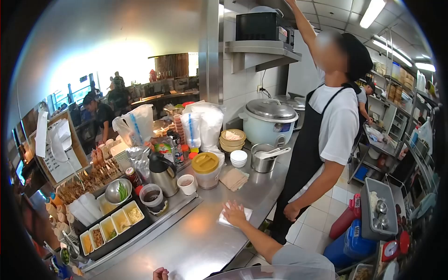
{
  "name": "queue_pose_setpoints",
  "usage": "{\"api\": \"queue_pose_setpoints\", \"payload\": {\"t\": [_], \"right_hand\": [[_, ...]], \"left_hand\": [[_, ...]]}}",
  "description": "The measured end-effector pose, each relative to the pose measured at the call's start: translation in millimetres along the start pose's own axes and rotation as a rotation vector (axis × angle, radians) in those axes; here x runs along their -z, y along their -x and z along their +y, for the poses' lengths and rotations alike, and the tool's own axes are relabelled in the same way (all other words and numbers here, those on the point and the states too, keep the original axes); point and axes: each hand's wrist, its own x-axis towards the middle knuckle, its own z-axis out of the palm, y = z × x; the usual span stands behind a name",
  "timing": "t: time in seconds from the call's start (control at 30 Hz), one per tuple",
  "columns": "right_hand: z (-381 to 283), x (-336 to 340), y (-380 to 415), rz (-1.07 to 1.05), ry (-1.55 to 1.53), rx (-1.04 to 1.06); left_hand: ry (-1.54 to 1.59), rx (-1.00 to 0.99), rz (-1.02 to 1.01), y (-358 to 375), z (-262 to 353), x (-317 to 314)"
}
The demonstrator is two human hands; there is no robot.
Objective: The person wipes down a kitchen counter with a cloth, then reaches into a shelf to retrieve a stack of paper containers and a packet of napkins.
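Note:
My right hand (234, 214) lies flat with fingers spread on a folded white cloth (244, 216) on the steel counter (186, 233). My left hand (161, 274) shows only in part at the bottom edge, its fingers curled; what it holds, if anything, is hidden. Beyond my right hand are a folded beige cloth (234, 179), a clear tub with a yellow lid (206, 169) and a small white cup (187, 184). A steel thermos jug (163, 174) stands behind the cup.
A co-worker in a black apron (298, 158) stands at the counter's right side, one arm raised. A rice cooker (269, 123) and a steel pot (264, 161) stand at the back. Left are a black condiment tray (116, 237) and skewers. Bins (352, 242) stand at right.

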Motion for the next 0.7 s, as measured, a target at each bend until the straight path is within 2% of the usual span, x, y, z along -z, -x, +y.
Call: {"api": "queue_pose_setpoints", "payload": {"t": [0.07, 0.17, 0.27, 0.33, 0.37, 0.43, 0.5, 0.57, 0.63, 0.7], "right_hand": [[-8.7, -6.3, 1.8, 0.015, -0.011, 0.001], [-22.1, -11.1, 6.9, 0.002, -0.033, 0.011], [-28.1, -14.1, 11.5, 0.076, -0.041, 0.056], [-34.6, -15.2, 12.6, 0.300, -0.188, 0.004], [-35.4, -15.1, 8.7, 0.306, -0.196, 0.003], [-31.4, -14.9, 8.8, 0.266, -0.240, -0.281], [-38.1, 2.6, 21.2, 0.301, -0.300, -0.311], [-43.1, 16.3, 35.1, 0.001, -0.525, -0.346], [-45.3, -1.3, 58.1, -0.245, -0.768, -0.280], [-68.6, -36.9, 106.3, 0.098, -0.943, -0.129]], "left_hand": [[-0.119, -0.019, -0.091, 14.4, 5.4, -4.2], [-0.134, 0.024, -0.109, 19.6, 12.5, -9.5], [-0.101, 0.022, -0.134, 24.9, 22.2, -15.2], [-0.171, -0.012, -0.150, 29.9, 29.4, -15.4], [-0.226, -0.041, -0.164, 29.1, 33.5, -15.3], [-0.210, -0.005, -0.184, 29.7, 29.4, -5.5], [-0.168, 0.035, -0.212, 24.5, 17.2, -0.5], [-0.031, 0.072, -0.254, 10.3, -12.4, -4.4], [0.105, 0.116, -0.297, -2.9, -43.3, -15.6], [0.384, 0.635, -0.393, -17.2, -75.6, -27.6]]}}
